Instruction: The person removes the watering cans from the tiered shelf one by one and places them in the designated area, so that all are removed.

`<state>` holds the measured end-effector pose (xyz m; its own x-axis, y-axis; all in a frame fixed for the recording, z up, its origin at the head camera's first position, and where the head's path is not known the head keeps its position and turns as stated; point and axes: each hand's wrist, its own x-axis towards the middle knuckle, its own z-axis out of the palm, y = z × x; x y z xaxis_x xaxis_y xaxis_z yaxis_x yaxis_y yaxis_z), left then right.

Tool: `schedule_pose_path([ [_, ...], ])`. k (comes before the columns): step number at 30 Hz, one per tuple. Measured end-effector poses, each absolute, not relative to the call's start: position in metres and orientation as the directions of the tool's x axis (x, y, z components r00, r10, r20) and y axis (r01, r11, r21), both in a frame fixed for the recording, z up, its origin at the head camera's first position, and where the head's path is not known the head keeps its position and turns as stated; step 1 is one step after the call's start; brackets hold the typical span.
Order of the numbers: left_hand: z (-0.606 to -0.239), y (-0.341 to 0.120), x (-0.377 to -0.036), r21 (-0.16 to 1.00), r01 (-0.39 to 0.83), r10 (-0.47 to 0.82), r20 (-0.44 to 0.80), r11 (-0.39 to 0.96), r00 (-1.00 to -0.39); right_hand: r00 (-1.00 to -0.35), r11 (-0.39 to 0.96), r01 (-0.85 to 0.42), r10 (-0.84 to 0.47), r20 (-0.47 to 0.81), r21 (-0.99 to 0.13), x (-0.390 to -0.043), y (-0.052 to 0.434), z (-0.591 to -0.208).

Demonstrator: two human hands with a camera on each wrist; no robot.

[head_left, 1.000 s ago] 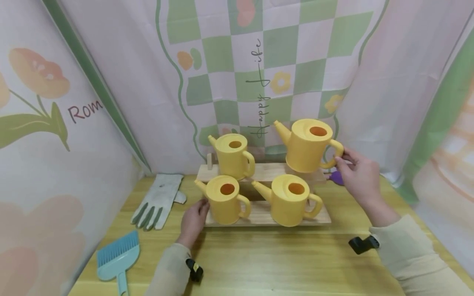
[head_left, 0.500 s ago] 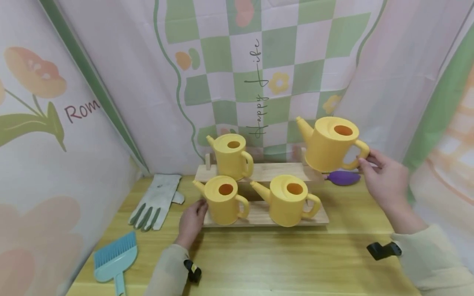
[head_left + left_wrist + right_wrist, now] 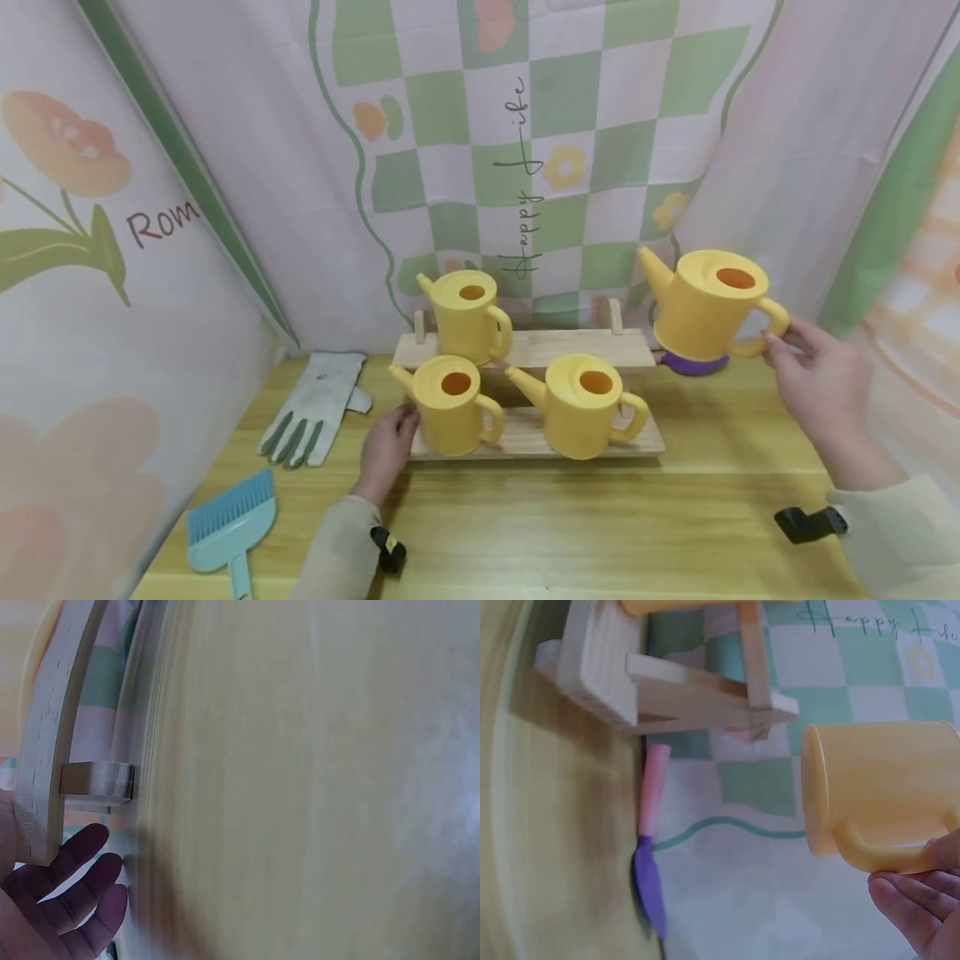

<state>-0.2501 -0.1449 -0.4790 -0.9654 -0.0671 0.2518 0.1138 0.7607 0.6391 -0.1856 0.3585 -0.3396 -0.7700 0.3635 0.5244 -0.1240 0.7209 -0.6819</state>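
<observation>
Clearly airborne: one yellow watering can (image 3: pixel 710 308) held by its handle

At the right of the frame, the right hand (image 3: pixel 825 383) pinches the handle (image 3: pixel 889 859) between thumb and fingers; the can hangs roughly upright, apart from the wooden stand (image 3: pixel 577 347), its spout aimed to the upper left. In the head view its base partly covers a purple tool (image 3: pixel 693 367) on the counter (image 3: pixel 525 533).

Lower left of centre, the left hand (image 3: pixel 386 450) appears to hold the left end of the stand's lower board, thumb and fingers on either side; how firmly, I cannot tell. Three more cans stand there: the rear can (image 3: pixel 467 321) on the upper board, the front-left can (image 3: pixel 450 417) and the front-right can (image 3: pixel 581 421) on the lower.

The likeliest trouble is the one-sided grip: with only the handle pinched, the can could swing or tip spout-down if the fingers loosen. Lowered straight from here, it might land on the purple tool and rock. A jerk of the left hand could tilt the stand or nudge the front-left can just beside it.
</observation>
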Motion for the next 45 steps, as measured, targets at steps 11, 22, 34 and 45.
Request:
schedule_pose_path([
  [11,-0.479,-0.144,-0.251,0.626,0.099,-0.073,0.243,0.774,-0.967,-0.791,0.743,-0.034,0.389,0.473,-0.668,-0.187,0.371,-0.369],
  [22,-0.479,-0.143,-0.25,0.641,0.095,-0.074,0.232,0.762,-0.97,-0.811,0.775,-0.012,0.362,0.459,-0.632,-0.193,0.374,-0.395],
  [34,-0.479,-0.144,-0.251,0.636,0.08,-0.082,0.221,0.767,-0.972,-0.832,0.769,-0.021,0.34,0.437,-0.639,-0.201,0.38,-0.426],
  [45,-0.479,-0.143,-0.25,0.629,0.076,-0.084,0.22,0.774,-0.972,-0.855,0.776,-0.005,0.323,0.405,-0.631,-0.208,0.377,-0.447],
])
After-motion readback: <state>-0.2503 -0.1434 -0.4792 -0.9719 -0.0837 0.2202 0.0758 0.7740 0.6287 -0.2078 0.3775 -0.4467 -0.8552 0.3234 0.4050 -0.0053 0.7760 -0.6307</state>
